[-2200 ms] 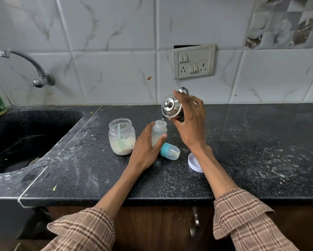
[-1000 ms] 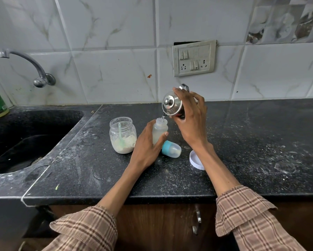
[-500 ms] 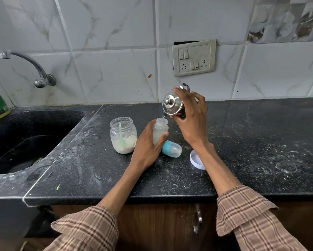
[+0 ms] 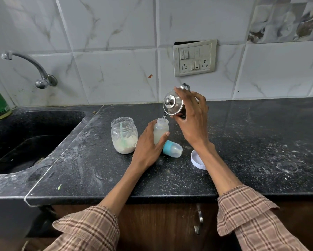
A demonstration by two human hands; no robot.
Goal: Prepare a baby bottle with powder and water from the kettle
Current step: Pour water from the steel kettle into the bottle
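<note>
The left hand (image 4: 148, 147) wraps around the small translucent plastic baby bottle (image 4: 160, 130), which stands upright on the speckled black stone surface (image 4: 260, 142), probably to keep the light, narrow bottle from tipping as it fills. The right hand (image 4: 192, 122) clamps the little polished steel kettle (image 4: 173, 105) from the side and tilts its spout just above the bottle's open mouth; a thin stream of water falls in. Cloudy liquid already fills much of the bottle, so the pour looks well along. The blue-collared clear teat cap (image 4: 173, 149) lies on its side just beside the bottle, within easy reach for closing. The clear glass jar of pale powder (image 4: 124, 137), a green scoop (image 4: 122, 134) inside, stands open to the left, its white round lid (image 4: 197, 159) set aside on the right.
</note>
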